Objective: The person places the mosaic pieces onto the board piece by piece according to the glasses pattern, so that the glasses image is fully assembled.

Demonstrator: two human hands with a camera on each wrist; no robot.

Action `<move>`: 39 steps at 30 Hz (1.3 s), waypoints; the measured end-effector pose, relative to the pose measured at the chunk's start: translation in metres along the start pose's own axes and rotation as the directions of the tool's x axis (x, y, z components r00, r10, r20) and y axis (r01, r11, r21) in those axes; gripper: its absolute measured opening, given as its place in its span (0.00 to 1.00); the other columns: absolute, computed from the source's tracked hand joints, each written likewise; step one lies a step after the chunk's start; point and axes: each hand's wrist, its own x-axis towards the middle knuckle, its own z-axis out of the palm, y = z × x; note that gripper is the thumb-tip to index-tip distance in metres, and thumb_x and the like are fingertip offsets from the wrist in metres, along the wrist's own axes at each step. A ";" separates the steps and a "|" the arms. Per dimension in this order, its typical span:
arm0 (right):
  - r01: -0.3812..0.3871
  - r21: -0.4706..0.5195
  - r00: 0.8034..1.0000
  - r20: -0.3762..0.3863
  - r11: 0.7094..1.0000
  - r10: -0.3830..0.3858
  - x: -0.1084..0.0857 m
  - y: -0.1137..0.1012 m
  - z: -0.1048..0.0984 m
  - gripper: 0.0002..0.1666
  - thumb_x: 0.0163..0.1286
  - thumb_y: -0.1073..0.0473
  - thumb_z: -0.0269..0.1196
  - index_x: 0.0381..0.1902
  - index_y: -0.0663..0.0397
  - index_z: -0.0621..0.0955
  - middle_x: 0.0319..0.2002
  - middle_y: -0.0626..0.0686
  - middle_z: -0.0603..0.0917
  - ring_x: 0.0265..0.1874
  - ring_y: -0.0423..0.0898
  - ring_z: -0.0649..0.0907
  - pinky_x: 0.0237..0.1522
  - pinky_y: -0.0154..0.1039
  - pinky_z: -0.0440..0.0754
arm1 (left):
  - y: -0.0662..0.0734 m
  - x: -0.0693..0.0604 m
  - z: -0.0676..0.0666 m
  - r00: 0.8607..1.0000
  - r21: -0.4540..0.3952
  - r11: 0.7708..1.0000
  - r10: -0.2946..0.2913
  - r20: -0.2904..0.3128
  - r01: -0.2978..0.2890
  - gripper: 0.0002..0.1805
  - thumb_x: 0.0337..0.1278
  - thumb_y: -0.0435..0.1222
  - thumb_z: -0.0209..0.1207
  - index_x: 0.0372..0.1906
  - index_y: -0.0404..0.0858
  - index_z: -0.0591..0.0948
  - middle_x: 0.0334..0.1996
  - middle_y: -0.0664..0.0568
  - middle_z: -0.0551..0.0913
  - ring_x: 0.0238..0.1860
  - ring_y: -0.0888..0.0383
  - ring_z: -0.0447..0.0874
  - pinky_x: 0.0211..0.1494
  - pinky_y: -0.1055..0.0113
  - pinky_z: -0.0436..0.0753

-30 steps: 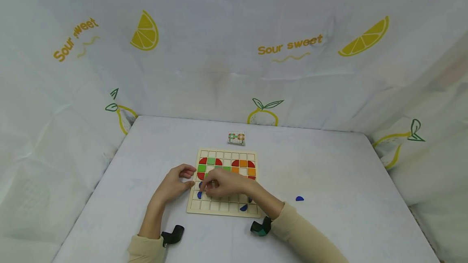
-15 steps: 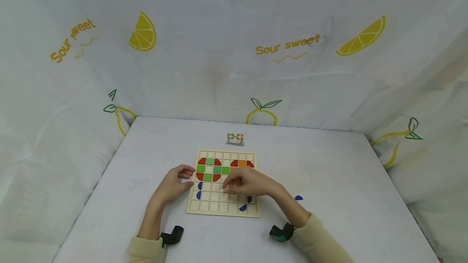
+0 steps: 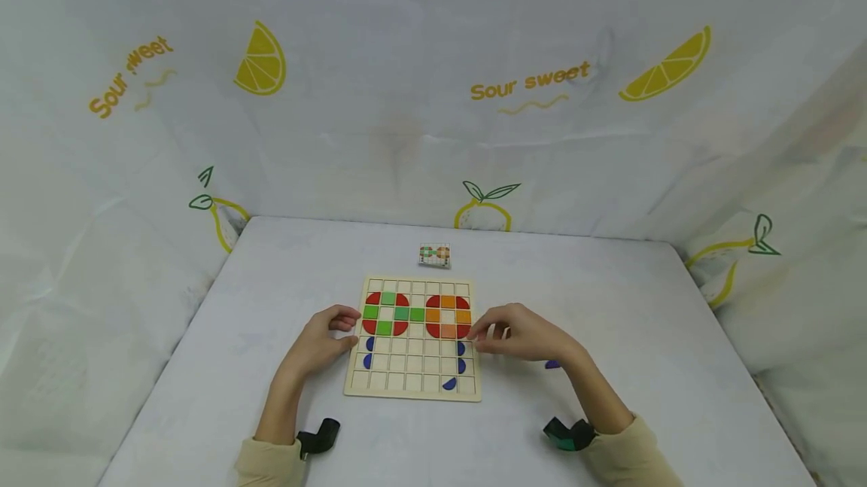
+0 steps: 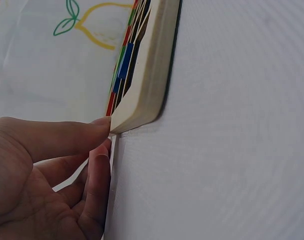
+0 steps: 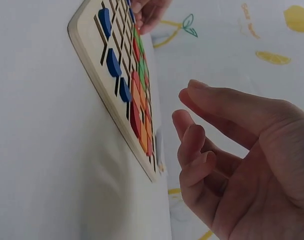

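Observation:
A square wooden grid board [image 3: 415,364] lies on the white table. Its upper rows hold two rings of red corner pieces, one with green squares [image 3: 384,328], the other with orange squares [image 3: 448,331]. Blue half-round pieces sit lower down: two at the left [image 3: 368,361], two at the right [image 3: 461,366] and a slanted one [image 3: 449,384] near the front. My left hand [image 3: 320,340] rests against the board's left edge, its thumb [image 4: 71,137] touching the rim. Beside the right edge, my right hand [image 3: 523,332] hovers with loosely bent fingers and nothing between them.
Behind the board stands a small pattern card [image 3: 434,254] with a similar coloured design. One loose blue half-round piece [image 3: 552,364] lies on the table, partly covered by the right forearm. White printed cloth [image 3: 379,111] hangs around the table's back and sides.
My right hand has moved rightward from over the board's left part to beyond its right edge, uncovering the orange ring and the right-hand blue pieces. The left hand has stayed at the board's edge.

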 end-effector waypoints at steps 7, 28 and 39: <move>-0.052 0.001 0.999 -0.012 0.999 0.052 -0.027 0.018 -0.015 0.12 0.74 0.55 0.73 0.51 0.53 0.91 0.46 0.51 0.93 0.36 0.39 0.83 0.40 0.33 0.85 | 0.001 0.000 0.000 1.000 0.008 1.000 -0.004 -0.001 0.004 0.22 0.62 0.26 0.70 0.61 0.32 0.83 0.52 0.42 0.86 0.54 0.51 0.83 0.61 0.54 0.84; -0.096 0.122 0.995 0.016 0.988 0.095 -0.089 0.071 -0.028 0.15 0.67 0.64 0.76 0.52 0.58 0.90 0.47 0.59 0.91 0.28 0.35 0.76 0.31 0.32 0.78 | -0.002 0.000 0.000 1.000 0.004 1.000 0.000 -0.003 0.000 0.21 0.62 0.26 0.70 0.60 0.33 0.83 0.51 0.43 0.86 0.53 0.52 0.83 0.60 0.55 0.84; -0.113 0.134 0.991 -0.060 0.985 0.122 -0.091 0.080 -0.026 0.12 0.66 0.62 0.77 0.47 0.57 0.91 0.40 0.57 0.91 0.28 0.35 0.80 0.31 0.32 0.80 | -0.002 0.002 0.002 1.000 0.014 1.000 -0.015 -0.017 0.016 0.21 0.63 0.26 0.70 0.60 0.34 0.83 0.51 0.44 0.86 0.53 0.51 0.83 0.58 0.61 0.83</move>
